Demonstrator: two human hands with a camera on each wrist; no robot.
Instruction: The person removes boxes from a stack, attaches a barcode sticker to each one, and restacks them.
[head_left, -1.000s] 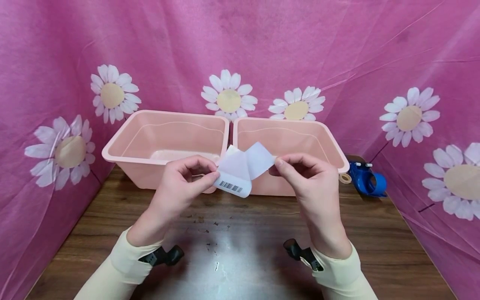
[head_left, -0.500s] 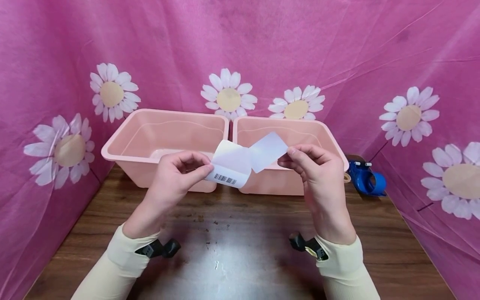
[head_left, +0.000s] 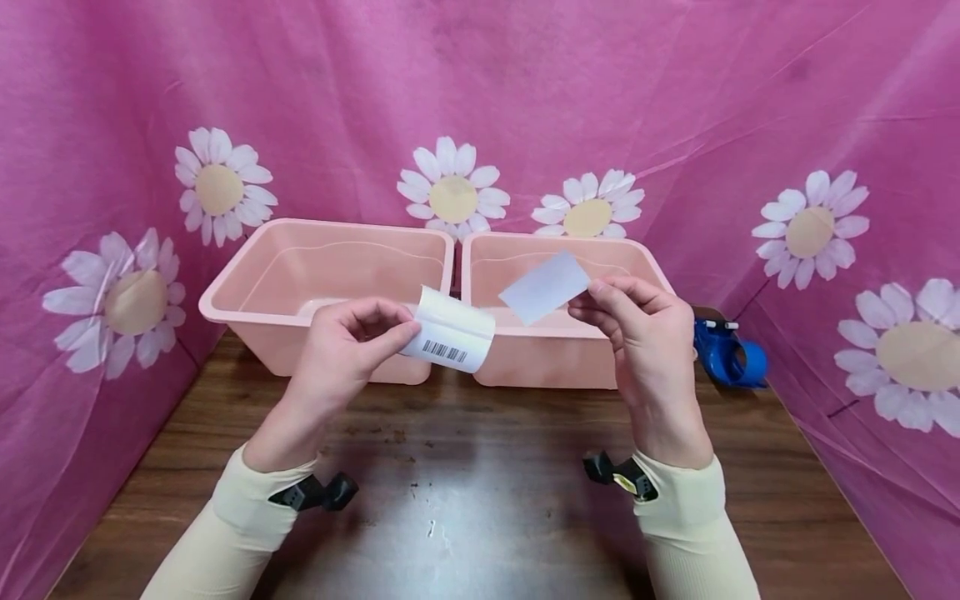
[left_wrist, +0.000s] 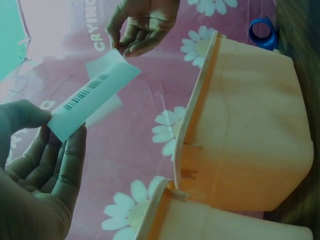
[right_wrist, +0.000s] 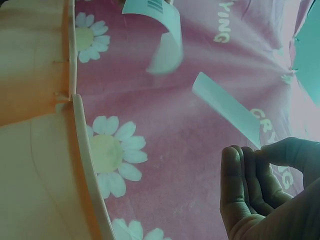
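Above the counter [head_left: 480,467], your left hand [head_left: 347,343] pinches a curled barcoded paper [head_left: 452,329], your right hand [head_left: 651,354] a plain slip [head_left: 546,288]; both gripped edges are partly hidden.

Left hand [head_left: 347,350] pinches curled white label [head_left: 467,323], barcode [head_left: 445,350] showing; right hand [head_left: 637,333] pinches plain pale slip [head_left: 546,288], just beside label; two pink bins [head_left: 276,346] behind, blue tape dispenser [head_left: 723,354] at right, wood table [head_left: 487,508], pink daisy cloth [head_left: 525,75]
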